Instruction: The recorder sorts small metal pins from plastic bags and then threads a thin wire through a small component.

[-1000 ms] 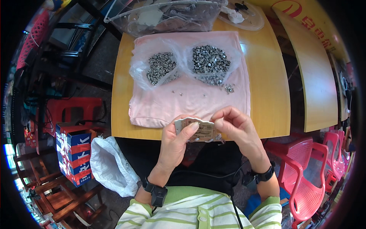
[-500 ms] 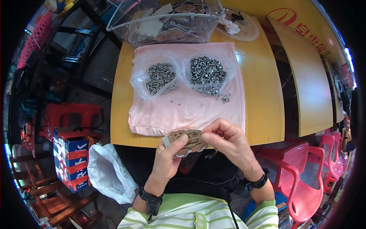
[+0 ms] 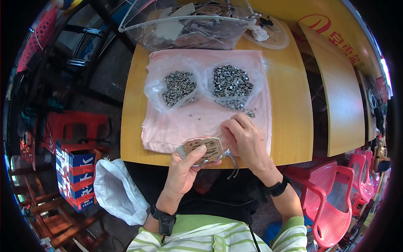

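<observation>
My left hand [image 3: 183, 170] grips a small stack of brown printed cardboard tags [image 3: 213, 148] just past the table's near edge, thumb on top. Grey-white cords [image 3: 233, 161] hang from the stack's right side. Over the pink cloth [image 3: 168, 134], my right hand [image 3: 247, 140] is apart from the tags, with its fingers bent down and bunched at the tips; what they pinch, if anything, is hidden. Beyond the hands lie two open clear plastic bags, one with small metal ring-like pieces [image 3: 178, 87], the other with shiny metal caps [image 3: 232, 82].
A few loose metal pieces [image 3: 250, 113] lie by the right bag. At the table's back stand a clear bin [image 3: 184, 31] of tags and a round clear lid [image 3: 279, 35]. A white sack [image 3: 113, 189] sits at the left, pink chairs [image 3: 331, 201] at the right.
My right hand has left the tags and moved forward onto the cloth. The cords now hang free. My left hand keeps its hold, with the tags almost in the same place.
</observation>
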`<move>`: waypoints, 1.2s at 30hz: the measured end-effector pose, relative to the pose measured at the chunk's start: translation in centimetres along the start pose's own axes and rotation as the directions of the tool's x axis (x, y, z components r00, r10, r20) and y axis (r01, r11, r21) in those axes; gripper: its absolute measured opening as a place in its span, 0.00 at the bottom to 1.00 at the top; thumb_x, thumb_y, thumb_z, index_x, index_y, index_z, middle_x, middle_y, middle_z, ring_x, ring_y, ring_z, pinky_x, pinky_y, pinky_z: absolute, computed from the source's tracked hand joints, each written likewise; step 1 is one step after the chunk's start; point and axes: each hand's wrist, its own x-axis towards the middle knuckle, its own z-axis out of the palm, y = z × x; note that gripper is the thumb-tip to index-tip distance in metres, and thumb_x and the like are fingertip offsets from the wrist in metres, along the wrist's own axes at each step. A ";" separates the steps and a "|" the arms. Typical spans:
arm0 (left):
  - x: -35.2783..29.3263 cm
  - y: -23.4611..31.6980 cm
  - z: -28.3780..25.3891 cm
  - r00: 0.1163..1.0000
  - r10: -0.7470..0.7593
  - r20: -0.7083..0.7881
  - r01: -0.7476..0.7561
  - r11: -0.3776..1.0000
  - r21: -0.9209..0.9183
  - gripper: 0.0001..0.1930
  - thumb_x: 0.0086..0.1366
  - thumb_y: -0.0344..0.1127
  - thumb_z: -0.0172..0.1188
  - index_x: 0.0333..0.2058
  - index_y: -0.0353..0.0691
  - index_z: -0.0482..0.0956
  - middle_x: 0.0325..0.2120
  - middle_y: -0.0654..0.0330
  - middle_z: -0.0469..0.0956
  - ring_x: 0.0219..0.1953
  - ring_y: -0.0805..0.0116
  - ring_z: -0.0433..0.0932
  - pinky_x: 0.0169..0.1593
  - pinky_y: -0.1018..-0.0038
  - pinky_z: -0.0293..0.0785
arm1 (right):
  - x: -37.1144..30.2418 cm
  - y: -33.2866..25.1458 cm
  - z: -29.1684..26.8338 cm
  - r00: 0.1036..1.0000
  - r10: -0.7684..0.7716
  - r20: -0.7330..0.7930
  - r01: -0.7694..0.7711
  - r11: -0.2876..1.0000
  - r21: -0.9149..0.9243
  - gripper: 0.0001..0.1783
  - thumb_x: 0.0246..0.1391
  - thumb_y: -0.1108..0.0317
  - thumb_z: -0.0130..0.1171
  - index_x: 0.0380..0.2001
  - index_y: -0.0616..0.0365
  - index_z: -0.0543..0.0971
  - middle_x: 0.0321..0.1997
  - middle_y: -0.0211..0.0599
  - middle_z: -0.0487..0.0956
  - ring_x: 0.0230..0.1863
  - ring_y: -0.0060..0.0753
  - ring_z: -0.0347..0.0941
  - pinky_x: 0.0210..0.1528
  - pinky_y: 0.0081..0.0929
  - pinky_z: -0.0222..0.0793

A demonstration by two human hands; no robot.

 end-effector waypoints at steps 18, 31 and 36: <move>-0.5 -0.2 -0.6 0.999 -0.032 -0.012 0.033 0.995 0.090 0.15 0.59 0.29 0.55 0.45 0.29 0.73 0.38 0.47 0.78 0.41 0.59 0.80 0.41 0.66 0.81 | 0.2 0.4 0.0 0.991 0.126 0.043 -0.130 0.985 0.115 0.06 0.47 0.76 0.59 0.30 0.56 0.74 0.30 0.37 0.74 0.30 0.43 0.74 0.31 0.34 0.69; -1.1 -0.6 -0.4 0.998 -0.064 0.005 0.064 0.997 0.048 0.12 0.57 0.26 0.61 0.41 0.33 0.75 0.34 0.55 0.79 0.36 0.66 0.80 0.39 0.70 0.80 | -0.3 1.0 0.2 0.982 0.187 0.003 -0.183 0.959 0.217 0.05 0.47 0.76 0.58 0.30 0.57 0.73 0.30 0.40 0.73 0.31 0.46 0.73 0.33 0.36 0.68; -1.4 -0.7 0.0 0.998 -0.054 -0.010 0.055 0.995 0.079 0.12 0.55 0.25 0.63 0.39 0.33 0.76 0.33 0.56 0.79 0.34 0.69 0.80 0.37 0.71 0.80 | -0.4 0.8 0.1 0.980 0.199 0.012 -0.196 0.951 0.237 0.06 0.48 0.76 0.57 0.31 0.58 0.73 0.32 0.40 0.73 0.32 0.45 0.74 0.33 0.35 0.69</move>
